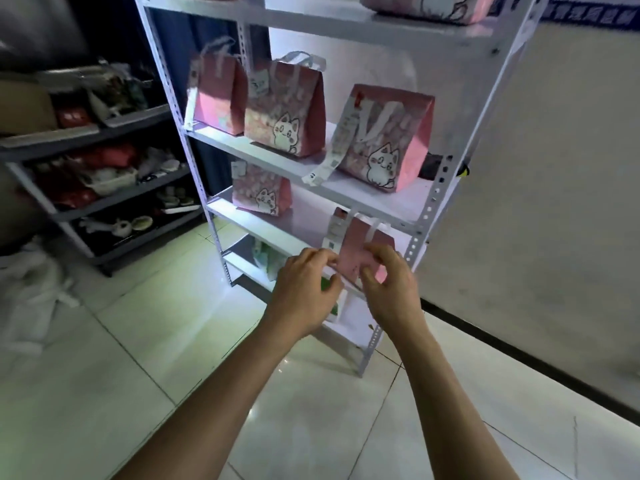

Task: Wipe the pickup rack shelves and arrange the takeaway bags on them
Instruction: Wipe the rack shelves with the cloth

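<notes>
A white metal pickup rack (429, 206) stands ahead with pink cat-print takeaway bags on its shelves. A small pink bag (356, 244) with white handles and a receipt strip sits at the right end of the third shelf. My left hand (304, 289) pinches its left side and my right hand (388, 282) grips its front right edge. Three pink bags stand on the shelf above: one at the left (214, 95), one in the middle (284, 109) and one at the right (388, 136). Another bag (261, 192) stands at the left of the third shelf.
A pink bag (426, 5) lies on the top shelf. A green-and-white bag (263, 254) sits on the lowest shelf. A dark shelving unit (86, 174) cluttered with crockery stands at left, white cloth (31, 292) heaped on the tiled floor beside it. A pale wall panel (554, 202) is at right.
</notes>
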`<state>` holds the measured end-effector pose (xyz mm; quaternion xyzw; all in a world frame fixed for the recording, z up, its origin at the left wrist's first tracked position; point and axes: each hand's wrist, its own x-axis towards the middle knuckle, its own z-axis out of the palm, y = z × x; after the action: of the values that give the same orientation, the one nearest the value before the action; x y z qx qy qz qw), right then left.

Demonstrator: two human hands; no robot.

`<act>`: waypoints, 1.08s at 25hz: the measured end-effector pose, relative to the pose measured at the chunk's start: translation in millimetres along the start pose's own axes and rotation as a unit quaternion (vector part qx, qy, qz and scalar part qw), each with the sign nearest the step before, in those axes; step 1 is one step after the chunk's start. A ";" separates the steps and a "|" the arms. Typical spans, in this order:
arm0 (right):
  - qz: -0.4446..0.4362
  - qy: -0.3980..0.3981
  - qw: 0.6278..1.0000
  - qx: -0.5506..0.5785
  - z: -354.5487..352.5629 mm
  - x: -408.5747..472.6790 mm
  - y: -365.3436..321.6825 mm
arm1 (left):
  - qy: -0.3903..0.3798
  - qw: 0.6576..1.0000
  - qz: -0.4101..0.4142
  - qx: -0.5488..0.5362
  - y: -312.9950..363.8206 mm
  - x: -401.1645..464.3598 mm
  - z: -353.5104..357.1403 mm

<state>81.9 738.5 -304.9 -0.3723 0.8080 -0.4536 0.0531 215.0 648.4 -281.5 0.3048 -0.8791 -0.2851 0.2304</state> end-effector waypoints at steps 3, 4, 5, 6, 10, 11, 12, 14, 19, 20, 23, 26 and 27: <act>-0.017 -0.016 1.000 0.013 52.8 -7.3 -43.3 | 0.015 1.000 -0.017 -0.005 -43.2 -14.1 -43.6; -0.018 -0.017 0.999 0.023 68.3 -10.6 -55.7 | 0.020 1.000 -0.019 -0.006 -55.4 -18.1 -56.0; -0.017 -0.020 0.999 0.033 81.5 -14.2 -66.0 | 0.027 0.999 -0.021 -0.006 -66.5 -21.7 -66.5; -0.016 -0.024 0.999 0.043 94.1 -17.4 -75.4 | 0.034 0.999 -0.024 -0.005 -77.7 -25.1 -76.5; -0.020 -0.025 0.999 0.043 120.8 -28.0 -94.0 | 0.043 0.998 -0.034 -0.006 -110.2 -36.5 -96.1; -0.017 -0.027 0.999 0.043 120.8 -29.5 -95.7 | 0.042 0.998 -0.035 -0.012 -113.2 -37.7 -96.4; -0.011 -0.029 0.999 0.042 118.5 -30.1 -96.4 | 0.039 0.998 -0.033 -0.021 -113.2 -37.6 -95.5; 0.002 -0.027 0.999 0.038 106.7 -29.5 -93.4 | 0.025 0.999 -0.022 -0.040 -105.2 -32.9 -88.9; 0.027 0.008 0.999 -0.015 55.4 -20.7 -60.1 | -0.011 0.998 0.017 -0.066 -59.6 -10.4 -50.2; 0.028 0.017 0.999 -0.017 42.1 -18.1 -50.3 | -0.016 0.997 0.023 -0.066 -47.6 -4.1 -39.6; 0.038 0.048 0.998 -0.007 -4.8 -7.3 -11.7 | -0.025 0.997 0.053 -0.048 -2.8 16.9 2.3; 0.037 0.073 0.997 -0.002 -50.8 7.1 29.8 | -0.048 0.995 0.076 -0.046 44.7 32.3 50.1; 0.038 0.076 0.996 0.000 -65.6 12.0 43.5 | -0.057 0.994 0.080 -0.047 59.8 36.6 66.2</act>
<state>21.5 789.8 -297.2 -0.3063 0.8231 -0.4780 0.0087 126.6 686.8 -283.0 0.2053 -0.8982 -0.3234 0.2156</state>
